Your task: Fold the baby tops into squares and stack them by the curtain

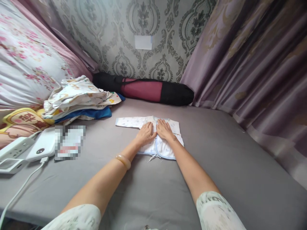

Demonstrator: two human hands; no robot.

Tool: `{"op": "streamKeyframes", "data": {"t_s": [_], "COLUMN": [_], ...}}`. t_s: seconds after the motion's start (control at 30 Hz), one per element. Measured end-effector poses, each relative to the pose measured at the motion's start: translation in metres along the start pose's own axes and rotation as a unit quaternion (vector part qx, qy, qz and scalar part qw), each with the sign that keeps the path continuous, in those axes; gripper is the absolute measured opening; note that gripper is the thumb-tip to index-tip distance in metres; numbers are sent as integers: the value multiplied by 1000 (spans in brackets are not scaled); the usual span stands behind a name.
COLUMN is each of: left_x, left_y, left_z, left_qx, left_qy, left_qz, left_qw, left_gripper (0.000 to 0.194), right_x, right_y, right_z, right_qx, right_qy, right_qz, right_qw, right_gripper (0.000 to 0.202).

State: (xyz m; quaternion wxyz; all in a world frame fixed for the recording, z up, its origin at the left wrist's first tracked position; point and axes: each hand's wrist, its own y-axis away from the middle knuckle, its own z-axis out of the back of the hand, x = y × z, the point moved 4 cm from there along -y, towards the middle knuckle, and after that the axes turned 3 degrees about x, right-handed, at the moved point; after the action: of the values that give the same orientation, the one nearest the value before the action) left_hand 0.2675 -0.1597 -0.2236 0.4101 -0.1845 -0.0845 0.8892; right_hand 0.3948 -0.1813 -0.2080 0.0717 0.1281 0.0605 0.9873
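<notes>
A small white baby shirt [165, 147] with light blue trim lies flat on the grey sheet. Its left sleeve [128, 122] stretches out to the side, while no sleeve sticks out on the right. White tie strings [154, 156] hang at its lower front edge. My left hand [146, 132] rests flat on the shirt's chest, fingers stretched out. Close beside it, my right hand [165, 129] also lies flat on the cloth with its fingers extended. Both palms face down, and the fabric under them is hidden.
A pile of folded clothes [79, 95] sits at the left by a floral pillow [31, 60]. Nearer are a power strip [16, 148], a white power bank [44, 145] with a cable, and a blurred packet [70, 142]. A black and maroon long bag [144, 89] lies along the wall.
</notes>
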Motion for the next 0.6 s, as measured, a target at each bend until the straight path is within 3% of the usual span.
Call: {"op": "streamKeyframes", "data": {"t_s": [0.23, 0.37, 0.47, 0.53, 0.6], "left_x": [-2, 6, 31, 53, 74], "left_y": [-3, -10, -12, -9, -2], "left_z": [5, 14, 33, 48, 60], "left_qx": [7, 43, -27, -84, -95], "left_qy": [38, 153, 214, 174, 98], "left_qz": [3, 25, 137, 220, 284], "left_qw": [999, 987, 967, 956, 949], "left_gripper": [44, 37, 34, 36, 34], "right_x": [-3, 10, 28, 40, 50], "right_y": [-9, -16, -23, -27, -30], "right_z": [4, 13, 10, 4, -1], "right_qx": [36, -19, -27, -13, -2], "right_qy": [4, 12, 6, 7, 6], "right_qz": [-3, 20, 62, 82, 90], "right_qw": [999, 1000, 998, 996, 996], "right_gripper": [59, 56, 56, 57, 58]}}
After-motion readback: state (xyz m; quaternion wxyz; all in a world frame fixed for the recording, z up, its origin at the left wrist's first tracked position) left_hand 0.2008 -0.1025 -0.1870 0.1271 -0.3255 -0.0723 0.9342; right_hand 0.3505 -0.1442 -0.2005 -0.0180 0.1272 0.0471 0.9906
